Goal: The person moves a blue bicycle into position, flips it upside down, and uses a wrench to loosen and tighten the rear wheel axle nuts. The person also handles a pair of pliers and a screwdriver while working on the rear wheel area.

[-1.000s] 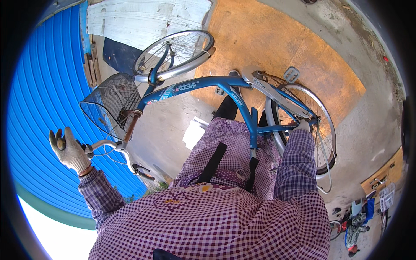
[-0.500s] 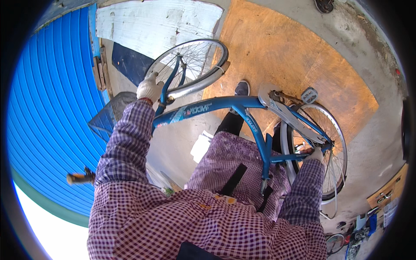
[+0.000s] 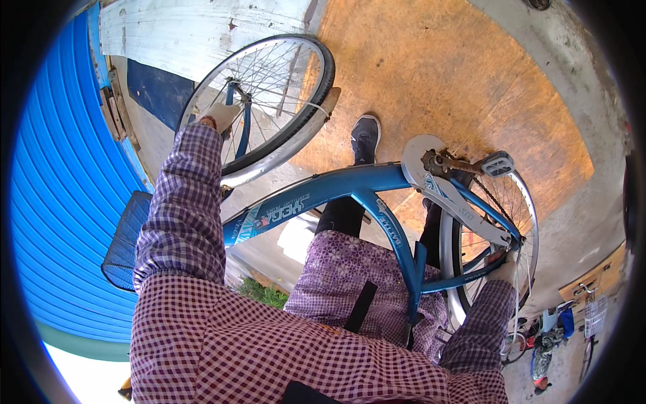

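Observation:
A blue bicycle frame (image 3: 316,190) lies across in front of me, with its front wheel (image 3: 326,81) at the far left and its rear wheel (image 3: 449,249) at the right. My left hand (image 3: 221,116), in a pale glove, is closed on the front fork (image 3: 245,131) close to the hub; its fingers are partly hidden. Also gloved, my right hand (image 3: 505,268) grips the rear end of the frame by the axle. Near it are a white chain guard (image 3: 447,195) and a grey pedal (image 3: 498,163). A dark mesh basket (image 3: 124,242) hangs beside my left sleeve.
An orange-brown wooden board (image 3: 437,81) covers the floor ahead, where my shoe (image 3: 365,138) stands. Blue corrugated sheeting (image 3: 67,168) rises at the left, near a whitish board (image 3: 175,30). A green plant (image 3: 262,293) shows below the frame. Other bicycles and clutter stand at the lower right.
The front wheel has swung left and away, and the frame's front end has come lower in view. The basket and handlebar have shifted left and nearer. Both hands keep their hold.

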`<state>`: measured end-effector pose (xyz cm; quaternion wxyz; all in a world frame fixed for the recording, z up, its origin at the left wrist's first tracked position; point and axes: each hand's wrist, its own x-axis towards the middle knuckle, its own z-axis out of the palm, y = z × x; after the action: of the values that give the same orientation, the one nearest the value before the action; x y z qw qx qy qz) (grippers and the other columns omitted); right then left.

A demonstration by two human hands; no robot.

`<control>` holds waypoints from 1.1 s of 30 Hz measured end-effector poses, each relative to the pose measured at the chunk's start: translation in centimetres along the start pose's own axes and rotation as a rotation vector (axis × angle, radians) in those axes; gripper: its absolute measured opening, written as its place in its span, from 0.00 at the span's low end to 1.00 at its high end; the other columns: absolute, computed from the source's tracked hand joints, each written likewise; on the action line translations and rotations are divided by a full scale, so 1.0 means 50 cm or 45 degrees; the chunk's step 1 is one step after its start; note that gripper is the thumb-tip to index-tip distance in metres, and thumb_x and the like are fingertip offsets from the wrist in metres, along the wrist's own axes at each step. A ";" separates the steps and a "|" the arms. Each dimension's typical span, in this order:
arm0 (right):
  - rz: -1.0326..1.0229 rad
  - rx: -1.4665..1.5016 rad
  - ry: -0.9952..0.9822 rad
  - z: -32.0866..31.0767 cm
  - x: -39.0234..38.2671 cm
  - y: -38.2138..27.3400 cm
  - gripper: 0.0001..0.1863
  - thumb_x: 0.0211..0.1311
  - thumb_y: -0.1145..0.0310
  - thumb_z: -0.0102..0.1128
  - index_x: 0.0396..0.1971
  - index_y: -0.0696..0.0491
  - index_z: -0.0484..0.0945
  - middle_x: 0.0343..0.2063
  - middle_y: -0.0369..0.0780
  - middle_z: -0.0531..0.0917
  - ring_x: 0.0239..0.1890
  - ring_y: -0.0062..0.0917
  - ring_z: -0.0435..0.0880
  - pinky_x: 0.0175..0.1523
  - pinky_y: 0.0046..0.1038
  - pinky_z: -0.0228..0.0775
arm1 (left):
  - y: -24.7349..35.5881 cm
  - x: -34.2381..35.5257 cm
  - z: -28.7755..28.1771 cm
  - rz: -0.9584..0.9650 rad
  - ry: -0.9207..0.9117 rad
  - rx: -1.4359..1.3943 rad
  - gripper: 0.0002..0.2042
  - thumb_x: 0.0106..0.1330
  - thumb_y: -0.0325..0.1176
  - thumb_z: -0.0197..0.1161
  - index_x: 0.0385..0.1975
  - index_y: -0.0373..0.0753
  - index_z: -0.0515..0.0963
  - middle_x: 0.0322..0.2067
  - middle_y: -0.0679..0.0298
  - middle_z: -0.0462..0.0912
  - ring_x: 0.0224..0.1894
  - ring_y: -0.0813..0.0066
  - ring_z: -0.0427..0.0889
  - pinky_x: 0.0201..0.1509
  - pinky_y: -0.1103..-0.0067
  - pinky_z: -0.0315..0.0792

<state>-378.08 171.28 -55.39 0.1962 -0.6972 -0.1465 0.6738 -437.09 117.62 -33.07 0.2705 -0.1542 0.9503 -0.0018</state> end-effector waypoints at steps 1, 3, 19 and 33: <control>-0.014 -0.022 -0.026 -0.014 0.019 -0.007 0.16 0.80 0.51 0.52 0.33 0.45 0.74 0.17 0.29 0.69 0.16 0.18 0.66 0.24 0.23 0.64 | 0.003 -0.006 0.005 0.077 -0.021 0.175 0.20 0.76 0.45 0.57 0.37 0.29 0.81 0.28 0.55 0.84 0.26 0.67 0.83 0.30 0.68 0.75; -0.055 -0.070 -0.067 -0.033 0.045 -0.019 0.15 0.80 0.52 0.52 0.34 0.45 0.73 0.17 0.30 0.68 0.16 0.18 0.65 0.23 0.24 0.63 | 0.009 -0.030 0.016 0.058 -0.015 0.107 0.20 0.77 0.45 0.56 0.36 0.30 0.81 0.26 0.56 0.83 0.24 0.67 0.82 0.29 0.68 0.74; 0.014 -0.035 -0.184 -0.078 0.023 -0.072 0.23 0.82 0.46 0.47 0.26 0.42 0.69 0.12 0.27 0.62 0.12 0.17 0.59 0.22 0.24 0.58 | 0.002 -0.034 0.050 -0.001 0.115 -0.402 0.19 0.78 0.43 0.54 0.40 0.28 0.74 0.20 0.59 0.72 0.18 0.65 0.75 0.17 0.63 0.70; -0.230 0.117 -0.053 -0.222 -0.078 -0.118 0.21 0.83 0.45 0.45 0.34 0.45 0.73 0.17 0.29 0.69 0.18 0.18 0.67 0.24 0.26 0.63 | 0.142 -0.221 0.078 0.189 0.412 -0.472 0.21 0.75 0.47 0.54 0.45 0.31 0.74 0.20 0.55 0.78 0.16 0.62 0.80 0.20 0.65 0.73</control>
<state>-366.84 173.77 -48.99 0.2848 -0.6572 -0.1817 0.6738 -428.25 127.97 -31.34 0.0816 -0.1287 0.9740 0.1676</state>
